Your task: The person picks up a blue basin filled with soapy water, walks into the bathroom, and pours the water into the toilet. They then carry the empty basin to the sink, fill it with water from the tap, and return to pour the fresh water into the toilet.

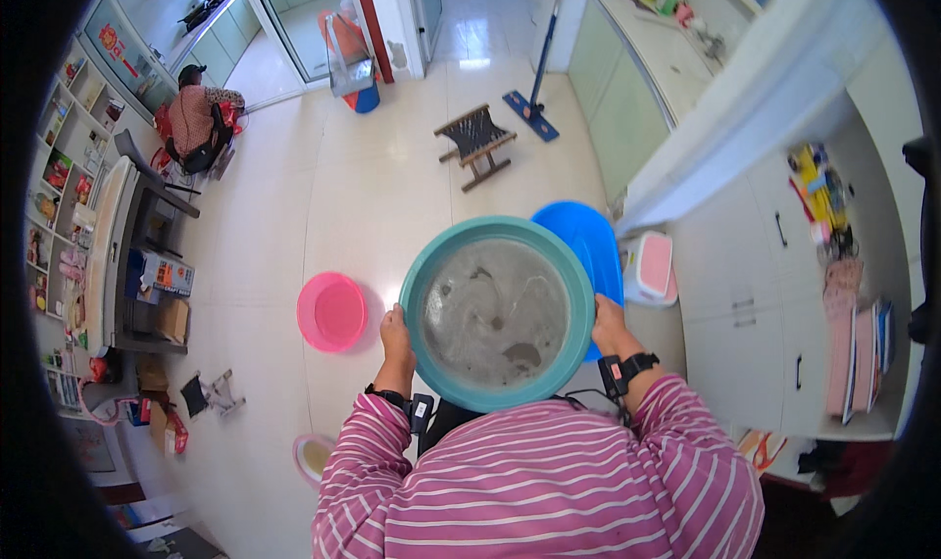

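Between my two hands is a round teal plastic basin [496,224] holding grey, murky water with foam and darker patches on its surface. My left hand [397,342] grips the basin's left rim, the thumb on top. On the opposite rim, my right hand [614,327] has hold of the edge. A blue plastic tub [592,239] lies on the floor, partly hidden behind the basin and my right hand. Left of the basin, a pink plastic basin [332,312] stands on the tiles. Another basin with a pale rim [315,460], partly hidden by my left sleeve, holds yellowish liquid.
A folding stool [476,136] and a blue flat mop [533,111] stand ahead. A pink-lidded white bin [650,265] is beside the cabinets [728,338] on the right. Another person [197,118] crouches at the far left, beyond a table [110,265]. A smaller stool [213,396] stands at lower left.
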A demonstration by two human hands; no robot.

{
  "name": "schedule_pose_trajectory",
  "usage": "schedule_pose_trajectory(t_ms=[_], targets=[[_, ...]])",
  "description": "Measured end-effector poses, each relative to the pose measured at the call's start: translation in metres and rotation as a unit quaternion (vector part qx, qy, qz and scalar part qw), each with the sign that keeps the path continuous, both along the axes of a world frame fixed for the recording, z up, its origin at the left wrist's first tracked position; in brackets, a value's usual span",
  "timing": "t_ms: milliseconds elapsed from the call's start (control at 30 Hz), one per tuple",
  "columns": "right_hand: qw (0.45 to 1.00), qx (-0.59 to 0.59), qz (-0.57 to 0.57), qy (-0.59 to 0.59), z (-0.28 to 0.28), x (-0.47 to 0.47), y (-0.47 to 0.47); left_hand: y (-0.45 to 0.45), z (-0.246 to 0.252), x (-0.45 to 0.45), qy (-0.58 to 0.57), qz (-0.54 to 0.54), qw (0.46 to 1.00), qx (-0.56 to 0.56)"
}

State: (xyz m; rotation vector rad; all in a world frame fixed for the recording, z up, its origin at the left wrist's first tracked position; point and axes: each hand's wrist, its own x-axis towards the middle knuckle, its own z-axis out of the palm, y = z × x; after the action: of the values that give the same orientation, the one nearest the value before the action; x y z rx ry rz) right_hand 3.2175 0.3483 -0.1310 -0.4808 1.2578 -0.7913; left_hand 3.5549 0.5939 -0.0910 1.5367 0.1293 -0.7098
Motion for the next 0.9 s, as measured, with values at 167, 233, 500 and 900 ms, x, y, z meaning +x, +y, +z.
schedule_pose_trajectory(t_ms=[167, 233, 500, 900], targets=[[0.999, 0.001, -0.039, 0.006, -0.002, 0.094, -0.088, -0.118, 0.009, 0.126, -0.024, -0.056, 0.998, 0.002], [0.998, -0.011, -0.056, -0.019, 0.003, 0.137, -0.121, -0.165, 0.006, 0.177, -0.022, -0.076, 0.997, -0.017], [0.997, -0.071, -0.007, 0.020, 0.034, 0.309, -0.278, -0.342, -0.008, 0.353, -0.002, -0.094, 0.995, -0.027], [0.989, -0.039, -0.141, 0.016, 0.021, 0.560, -0.503, -0.629, -0.009, 0.617, -0.024, -0.160, 0.986, -0.030]])
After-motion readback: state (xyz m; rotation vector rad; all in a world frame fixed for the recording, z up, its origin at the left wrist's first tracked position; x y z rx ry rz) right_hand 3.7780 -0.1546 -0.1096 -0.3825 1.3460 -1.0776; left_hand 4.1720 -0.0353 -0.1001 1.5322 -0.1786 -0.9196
